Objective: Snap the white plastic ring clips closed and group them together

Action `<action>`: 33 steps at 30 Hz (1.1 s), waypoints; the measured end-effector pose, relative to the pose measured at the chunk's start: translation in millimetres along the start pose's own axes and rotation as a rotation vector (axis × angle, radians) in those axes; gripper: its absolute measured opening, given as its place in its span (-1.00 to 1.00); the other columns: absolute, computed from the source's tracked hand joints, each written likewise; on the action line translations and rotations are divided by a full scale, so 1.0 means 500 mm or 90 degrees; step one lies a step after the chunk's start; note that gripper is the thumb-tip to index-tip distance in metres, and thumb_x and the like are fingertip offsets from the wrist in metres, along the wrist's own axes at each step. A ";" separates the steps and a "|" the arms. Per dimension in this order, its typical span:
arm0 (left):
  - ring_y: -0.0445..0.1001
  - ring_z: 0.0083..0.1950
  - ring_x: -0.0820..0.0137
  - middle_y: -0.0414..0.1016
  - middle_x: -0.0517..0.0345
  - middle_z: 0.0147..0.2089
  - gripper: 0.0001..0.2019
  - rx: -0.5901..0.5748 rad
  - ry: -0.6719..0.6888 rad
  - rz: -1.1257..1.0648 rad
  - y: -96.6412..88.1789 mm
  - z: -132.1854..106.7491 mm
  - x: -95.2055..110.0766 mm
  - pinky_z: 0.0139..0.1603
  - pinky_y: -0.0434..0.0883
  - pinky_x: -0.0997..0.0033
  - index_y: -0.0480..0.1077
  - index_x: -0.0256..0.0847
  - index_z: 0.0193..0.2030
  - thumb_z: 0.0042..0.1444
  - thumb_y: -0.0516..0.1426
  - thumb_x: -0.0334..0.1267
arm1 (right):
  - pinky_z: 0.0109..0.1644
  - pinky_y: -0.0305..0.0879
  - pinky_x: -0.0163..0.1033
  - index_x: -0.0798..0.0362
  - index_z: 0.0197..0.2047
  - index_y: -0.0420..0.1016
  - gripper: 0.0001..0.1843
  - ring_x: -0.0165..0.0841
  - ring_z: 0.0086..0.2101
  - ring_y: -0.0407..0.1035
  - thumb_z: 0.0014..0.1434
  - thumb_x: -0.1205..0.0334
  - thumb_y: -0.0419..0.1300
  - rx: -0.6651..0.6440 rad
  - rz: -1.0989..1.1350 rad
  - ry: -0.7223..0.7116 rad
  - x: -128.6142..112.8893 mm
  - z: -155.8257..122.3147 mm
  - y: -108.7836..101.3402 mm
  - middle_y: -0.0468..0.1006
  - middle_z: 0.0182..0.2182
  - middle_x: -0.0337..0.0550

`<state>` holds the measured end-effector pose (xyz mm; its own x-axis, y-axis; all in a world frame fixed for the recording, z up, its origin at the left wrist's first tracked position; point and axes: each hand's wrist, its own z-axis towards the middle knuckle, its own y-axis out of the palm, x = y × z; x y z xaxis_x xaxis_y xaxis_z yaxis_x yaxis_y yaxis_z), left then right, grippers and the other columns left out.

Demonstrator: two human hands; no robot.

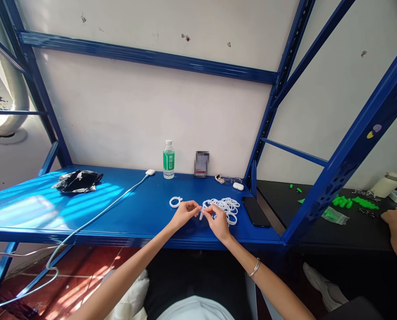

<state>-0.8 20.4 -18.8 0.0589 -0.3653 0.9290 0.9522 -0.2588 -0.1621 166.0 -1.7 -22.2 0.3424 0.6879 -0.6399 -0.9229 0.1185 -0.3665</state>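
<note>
Left hand (184, 213), right hand (218, 219) pinch white piece (201, 216), visible axis roughly 12–6; ring pile (224, 205) at 2–3 o'clock, right hand nearer.

Sunlight from your left streaks the blue table (125, 222) with glare; the black table (358, 232) to your right looks dimmer, and wide-angle distortion stretches the edges.

- A blue metal bench (128, 218) is standing before a pale, chipped wall (152, 102).
- A blue crossbar (152, 58) is running above the bench.
- A thick pale pipe (17, 95) is bending down left of the bench.
- Reddish, seemingly tiled floor (85, 266) is showing beneath the bench, sunlight (18, 211) streaking both.
- A black table (281, 192) is standing just right of the bench.
</note>
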 end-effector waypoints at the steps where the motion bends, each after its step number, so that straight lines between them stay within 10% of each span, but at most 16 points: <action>1: 0.34 -0.52 0.46 0.37 0.19 -0.57 -0.62 0.000 -0.001 0.000 0.000 0.000 0.000 -0.44 0.27 0.50 0.41 -0.30 -0.42 0.03 0.19 0.06 | -0.36 0.28 -0.27 0.06 -0.43 0.37 -0.74 -0.35 -0.47 0.33 0.25 0.12 0.13 -0.001 0.000 0.001 0.001 0.000 0.000 0.45 -0.49 -0.18; 33: 0.34 -0.51 0.47 0.37 0.20 -0.57 -0.65 -0.009 -0.018 -0.021 0.001 -0.002 0.000 -0.41 0.28 0.51 0.41 -0.31 -0.41 0.03 0.21 0.01 | -0.37 0.25 -0.30 0.06 -0.45 0.34 -0.77 -0.36 -0.48 0.32 0.24 0.20 0.13 -0.003 -0.006 -0.007 0.001 -0.001 0.000 0.44 -0.50 -0.20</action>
<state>-0.7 19.3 -19.0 0.0366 -0.3317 0.9427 0.9496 -0.2823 -0.1361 166.5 -1.6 -22.9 0.3495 0.6950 -0.6283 -0.9187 0.1224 -0.3756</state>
